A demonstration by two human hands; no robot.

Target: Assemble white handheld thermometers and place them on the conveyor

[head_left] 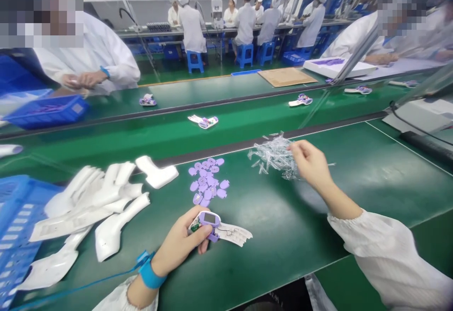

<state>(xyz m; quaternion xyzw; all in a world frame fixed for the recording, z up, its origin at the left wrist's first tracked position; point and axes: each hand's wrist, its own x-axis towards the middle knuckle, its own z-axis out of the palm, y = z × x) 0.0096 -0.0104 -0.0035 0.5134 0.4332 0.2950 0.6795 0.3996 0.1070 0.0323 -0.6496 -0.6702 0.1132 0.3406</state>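
My left hand (193, 233) is closed around an opened infrared thermometer (211, 219). Its purple frame surrounds a small grey screen, a green circuit board shows at one side, and the white handle half (235, 234) points right with thin wires in it. My right hand (311, 162) reaches to the right edge of a heap of clear plastic pieces (274, 153). Thumb and fingers are pinched together there; what lies between them is too small to make out. Between the hands and farther back, small purple covers (208, 179) are spread in a loose group.
White handle shells (106, 193) are piled at left beside a blue crate (24, 216). Beyond the bench edge, a green conveyor (159, 134) carries other opened thermometers (208, 121). A blue strap (152, 273) with a cord is on my left wrist. Co-workers sit across the line.
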